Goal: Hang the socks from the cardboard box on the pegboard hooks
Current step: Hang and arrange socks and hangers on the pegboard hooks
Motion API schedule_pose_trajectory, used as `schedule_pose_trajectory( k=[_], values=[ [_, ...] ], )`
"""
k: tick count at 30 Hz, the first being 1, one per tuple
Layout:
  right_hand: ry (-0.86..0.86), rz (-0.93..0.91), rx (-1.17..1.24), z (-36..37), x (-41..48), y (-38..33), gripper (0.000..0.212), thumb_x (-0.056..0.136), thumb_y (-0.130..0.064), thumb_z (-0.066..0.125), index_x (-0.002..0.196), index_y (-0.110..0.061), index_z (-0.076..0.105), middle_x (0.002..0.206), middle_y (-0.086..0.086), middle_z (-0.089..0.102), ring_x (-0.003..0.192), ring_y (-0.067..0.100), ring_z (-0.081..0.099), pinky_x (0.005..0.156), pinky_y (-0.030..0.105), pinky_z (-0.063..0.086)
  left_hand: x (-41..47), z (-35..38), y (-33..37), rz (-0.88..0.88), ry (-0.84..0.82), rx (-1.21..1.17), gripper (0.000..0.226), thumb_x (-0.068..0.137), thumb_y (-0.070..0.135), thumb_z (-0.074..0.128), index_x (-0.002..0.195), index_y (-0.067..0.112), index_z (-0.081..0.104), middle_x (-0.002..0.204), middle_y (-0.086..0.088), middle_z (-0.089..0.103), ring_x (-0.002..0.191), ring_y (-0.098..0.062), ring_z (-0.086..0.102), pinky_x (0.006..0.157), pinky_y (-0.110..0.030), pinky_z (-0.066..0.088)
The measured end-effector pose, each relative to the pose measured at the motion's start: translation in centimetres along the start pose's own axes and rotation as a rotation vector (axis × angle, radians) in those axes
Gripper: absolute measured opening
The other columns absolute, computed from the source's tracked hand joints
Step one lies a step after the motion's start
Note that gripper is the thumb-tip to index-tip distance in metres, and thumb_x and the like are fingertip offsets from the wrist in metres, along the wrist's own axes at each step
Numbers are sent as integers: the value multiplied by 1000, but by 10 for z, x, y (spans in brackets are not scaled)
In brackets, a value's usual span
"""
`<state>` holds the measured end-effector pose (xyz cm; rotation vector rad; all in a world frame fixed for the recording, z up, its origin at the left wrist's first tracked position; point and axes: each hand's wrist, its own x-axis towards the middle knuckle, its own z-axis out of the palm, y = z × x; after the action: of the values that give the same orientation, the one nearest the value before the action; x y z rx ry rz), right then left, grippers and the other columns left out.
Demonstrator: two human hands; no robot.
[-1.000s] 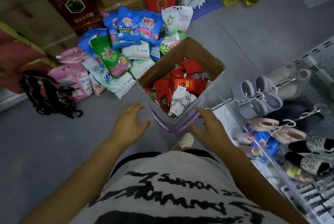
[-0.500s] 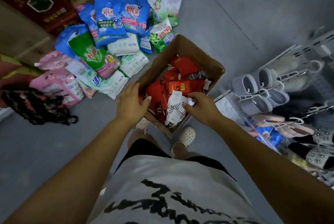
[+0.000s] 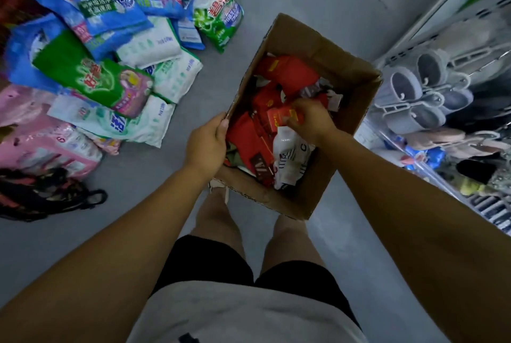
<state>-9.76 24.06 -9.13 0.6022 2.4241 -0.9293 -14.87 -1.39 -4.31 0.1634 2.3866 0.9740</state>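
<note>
Right hand (image 3: 312,118) pinches a red sock pack (image 3: 278,118), flat and glossy with a yellow label, atop the pile inside the cardboard box (image 3: 318,46). Left hand (image 3: 206,143) grips the box rim. 0.5 s earlier the right hand touched the white printed pack (image 3: 290,157), now just below the grip.
</note>
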Motion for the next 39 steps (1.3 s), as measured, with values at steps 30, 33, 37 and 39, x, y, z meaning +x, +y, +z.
schedule_pose_trajectory(
  k=[30,33,37,39],
  values=[
    [7,88,860,-45,-54,-48,35,95,-35,67,101,-1,69,95,7,77,87,22,76,71,28,60,10,11,68,-309,-242,-607,42,91,61,62,111,24,71,98,6,78,90,-10,74,74,-24,56],
    [-80,146,926,-37,-47,-56,44,99,-37,59,106,6,66,102,16,75,95,27,75,76,36,63,14,17,64,-291,-218,-606,23,97,50,60,96,31,73,87,8,79,77,-9,76,57,-17,55],
    [90,382,963,-32,-17,-47,36,100,-43,55,102,-8,64,102,12,69,101,27,70,89,38,60,21,14,47,-271,-25,-469,29,100,41,59,96,18,75,87,-2,77,79,-18,74,67,-29,57],
    [117,525,1030,-30,6,-38,42,98,-44,59,119,-8,58,119,13,66,111,28,66,96,40,56,23,9,40,-270,28,-471,32,100,41,60,94,14,75,86,-4,77,79,-19,74,71,-32,58]
  ],
)
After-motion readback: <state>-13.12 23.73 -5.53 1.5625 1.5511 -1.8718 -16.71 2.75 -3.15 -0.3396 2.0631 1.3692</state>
